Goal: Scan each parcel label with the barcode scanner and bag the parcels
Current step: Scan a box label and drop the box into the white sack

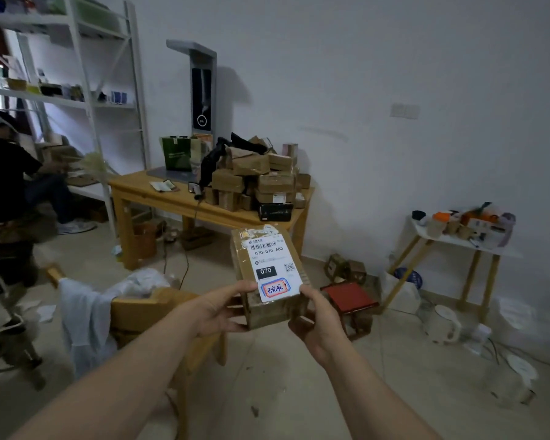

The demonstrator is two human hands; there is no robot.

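**Parcel [269, 281] in mid-air, label [272, 265] up**

Brown and taped, held out at arm's length above the floor, white label on top showing a barcode and "070". Gripped at the near end from both sides: left hand [219, 309] curled round the left edge, thumb on top; right hand [315, 319] clamped on the right edge. Beyond, a wooden table [134, 188] bearing a heap of boxes [258, 179]. Lower left, a chair [146, 309] draped with white cloth [83, 312]; to the right, a red stool [350, 296].

Makeshift parcel room: boxes [254, 179] heaped on table [172, 198], shelving [86, 74].
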